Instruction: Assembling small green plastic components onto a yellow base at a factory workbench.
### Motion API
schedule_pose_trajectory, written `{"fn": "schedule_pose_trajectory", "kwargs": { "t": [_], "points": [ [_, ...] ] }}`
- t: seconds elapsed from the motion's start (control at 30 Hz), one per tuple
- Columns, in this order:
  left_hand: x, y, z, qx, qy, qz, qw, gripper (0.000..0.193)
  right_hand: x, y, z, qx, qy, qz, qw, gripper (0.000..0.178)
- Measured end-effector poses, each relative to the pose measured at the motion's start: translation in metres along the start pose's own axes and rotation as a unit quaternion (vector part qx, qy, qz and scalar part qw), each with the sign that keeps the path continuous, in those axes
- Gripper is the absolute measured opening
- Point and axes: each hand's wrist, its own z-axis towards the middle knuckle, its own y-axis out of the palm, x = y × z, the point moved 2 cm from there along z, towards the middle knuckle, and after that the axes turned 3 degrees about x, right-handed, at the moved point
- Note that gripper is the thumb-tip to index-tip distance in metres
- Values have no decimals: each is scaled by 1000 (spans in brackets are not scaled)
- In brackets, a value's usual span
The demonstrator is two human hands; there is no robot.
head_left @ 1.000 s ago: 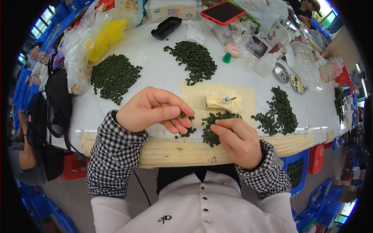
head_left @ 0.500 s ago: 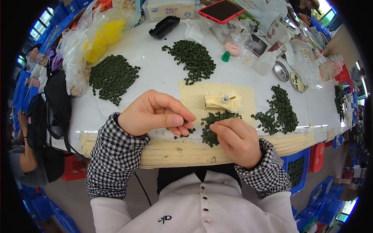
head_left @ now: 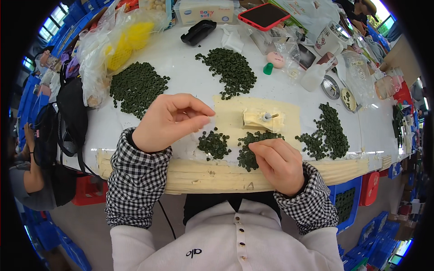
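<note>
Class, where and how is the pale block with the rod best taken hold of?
Probably by the left end of the pale block, pinched front and back, coming from the person's left: the rod juts toward the right, leaving that end unobstructed.

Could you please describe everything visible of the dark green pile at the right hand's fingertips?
The pile is a loose, uneven heap of small, roundish, dark green pieces, matte and plastic-looking. It appears to lie partly on the cream sheet, between the taped block and the table's front edge. The right hand overlaps its right side; whether the fingertips touch it is unclear.
</note>
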Motion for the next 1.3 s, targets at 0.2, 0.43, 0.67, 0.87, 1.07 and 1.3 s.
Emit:
{"fn": "schedule_pose_trajectory", "kwargs": {
  "t": [0.2,0.43,0.67,0.87,1.07,1.3],
  "points": [
    [-23,-64,-19,262,49,367,892,17,2,-1,-2,7,2,23,1000,24],
    [-15,-61,-22,299,127,498,804,15,1,1,-1,17,9,32,999,20],
    [-12,-13,9,123,125,436,883,10,2,0,-1,15,9,32,999,20],
    [-18,0,20,42,100,357,928,10,1,0,-3,29,23,44,998,21],
    [-7,10,16,57,101,289,950,8,1,-6,-4,5,110,125,986,17],
    [18,53,5,-76,-65,-170,980,15,1,-14,14,-24,282,355,891,12]
  ]
}}
